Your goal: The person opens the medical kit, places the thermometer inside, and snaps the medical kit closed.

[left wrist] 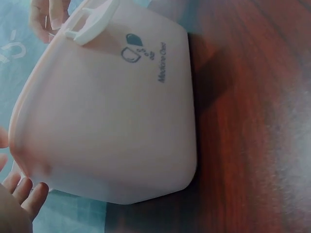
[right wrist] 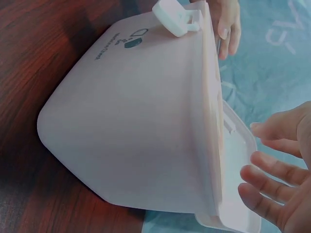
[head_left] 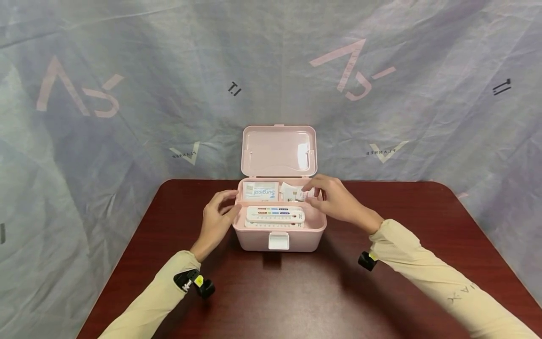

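Observation:
A pink medicine chest [head_left: 254, 241] stands with its lid [head_left: 277, 151] raised at the back. My left hand [head_left: 217, 219] is at the chest's left rim, thumb and fingers loosely bent, fingertips right at the edge. Over the right rear compartment hovers my right hand [head_left: 340, 202]; the right wrist view shows its fingers [right wrist: 267, 187] spread, with nothing between them. A packet marked "Surgical" [head_left: 254, 189] lies in the left rear compartment. Small white packets [head_left: 290, 192] lie in the right rear one, partly hidden by the right fingers. Two white thermometer strips [head_left: 273, 216] lie in the front.
The white latch [head_left: 278, 241] hangs unfastened at the chest's front. Beneath is a dark red wooden table [head_left: 271, 301]. A grey printed cloth [head_left: 169, 94] hangs behind the table and along its sides. Wrist cameras [head_left: 367, 261] are strapped over both pale sleeves.

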The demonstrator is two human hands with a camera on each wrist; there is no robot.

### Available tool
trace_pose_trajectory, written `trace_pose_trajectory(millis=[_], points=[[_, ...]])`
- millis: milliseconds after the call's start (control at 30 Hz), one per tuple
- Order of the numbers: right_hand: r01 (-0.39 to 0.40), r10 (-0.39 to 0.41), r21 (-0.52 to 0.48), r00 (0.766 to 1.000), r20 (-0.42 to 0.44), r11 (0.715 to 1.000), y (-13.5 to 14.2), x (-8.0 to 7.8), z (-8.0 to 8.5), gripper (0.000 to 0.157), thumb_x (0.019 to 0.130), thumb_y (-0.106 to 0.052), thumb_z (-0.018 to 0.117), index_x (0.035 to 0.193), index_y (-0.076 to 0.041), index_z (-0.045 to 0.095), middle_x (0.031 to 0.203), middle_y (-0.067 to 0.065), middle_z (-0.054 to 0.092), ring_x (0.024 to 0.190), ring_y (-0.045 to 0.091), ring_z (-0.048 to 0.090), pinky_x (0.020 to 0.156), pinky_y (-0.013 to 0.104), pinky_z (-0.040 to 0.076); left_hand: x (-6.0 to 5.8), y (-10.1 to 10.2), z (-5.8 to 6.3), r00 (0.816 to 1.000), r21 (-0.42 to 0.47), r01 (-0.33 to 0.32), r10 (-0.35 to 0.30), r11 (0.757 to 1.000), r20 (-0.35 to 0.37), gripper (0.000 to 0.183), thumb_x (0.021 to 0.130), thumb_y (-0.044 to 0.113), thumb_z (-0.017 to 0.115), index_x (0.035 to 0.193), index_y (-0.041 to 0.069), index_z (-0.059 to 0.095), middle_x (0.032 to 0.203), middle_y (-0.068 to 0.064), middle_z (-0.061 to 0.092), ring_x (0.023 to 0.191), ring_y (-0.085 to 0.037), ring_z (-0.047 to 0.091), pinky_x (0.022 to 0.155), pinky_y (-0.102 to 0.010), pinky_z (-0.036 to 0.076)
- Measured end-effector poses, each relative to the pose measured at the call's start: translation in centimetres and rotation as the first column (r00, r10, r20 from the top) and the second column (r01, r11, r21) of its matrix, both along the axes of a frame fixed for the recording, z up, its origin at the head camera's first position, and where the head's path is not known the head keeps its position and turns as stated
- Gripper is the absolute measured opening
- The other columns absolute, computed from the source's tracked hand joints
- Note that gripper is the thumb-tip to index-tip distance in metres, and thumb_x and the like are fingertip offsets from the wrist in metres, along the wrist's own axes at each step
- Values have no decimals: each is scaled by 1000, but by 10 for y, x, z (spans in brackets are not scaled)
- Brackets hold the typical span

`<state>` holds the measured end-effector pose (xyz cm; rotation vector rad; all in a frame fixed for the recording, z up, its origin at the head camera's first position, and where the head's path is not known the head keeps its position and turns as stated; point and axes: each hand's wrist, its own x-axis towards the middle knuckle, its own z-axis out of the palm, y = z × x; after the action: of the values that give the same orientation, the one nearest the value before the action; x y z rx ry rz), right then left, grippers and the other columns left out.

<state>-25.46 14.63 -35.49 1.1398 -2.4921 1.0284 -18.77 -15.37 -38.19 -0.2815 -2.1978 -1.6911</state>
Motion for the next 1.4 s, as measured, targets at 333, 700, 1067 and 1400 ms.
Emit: trace_pose_trajectory(millis=[333,700,1067,1400], points=[[88,-87,-1,995,51,996,2,-10,2,18,79,-3,72,97,-1,70,81,6,60,64,17,54,55,29,47,-17,-3,10,998,-40,-67,67,997,15,33,85,-5,65,117,-12,58,113,-30,58,108,-41,57,90,-46,50],[121,-118,-30,990,76,992,2,-26,7,16,81,-3,70,97,1,69,92,13,66,72,20,59,58,30,46,-60,-16,-6,993,-61,-112,115,992,40,32,85,7,69,116,4,64,112,-14,63,108,-30,59,88,-39,51],[182,-177,-57,981,81,982,1,-44,9,18,82,-4,70,99,2,69,85,12,66,71,20,60,53,27,43,-82,-22,2,992,-63,-121,123,991,19,31,87,11,68,117,4,63,113,-9,64,106,-22,60,82,-30,51],[284,-271,-83,953,138,955,6,-64,6,18,83,-5,70,99,3,67,92,17,67,77,27,62,61,34,50,-99,-23,5,990,-54,-140,141,989,26,35,90,21,66,120,4,61,117,-14,61,109,-22,57,89,-34,50]])
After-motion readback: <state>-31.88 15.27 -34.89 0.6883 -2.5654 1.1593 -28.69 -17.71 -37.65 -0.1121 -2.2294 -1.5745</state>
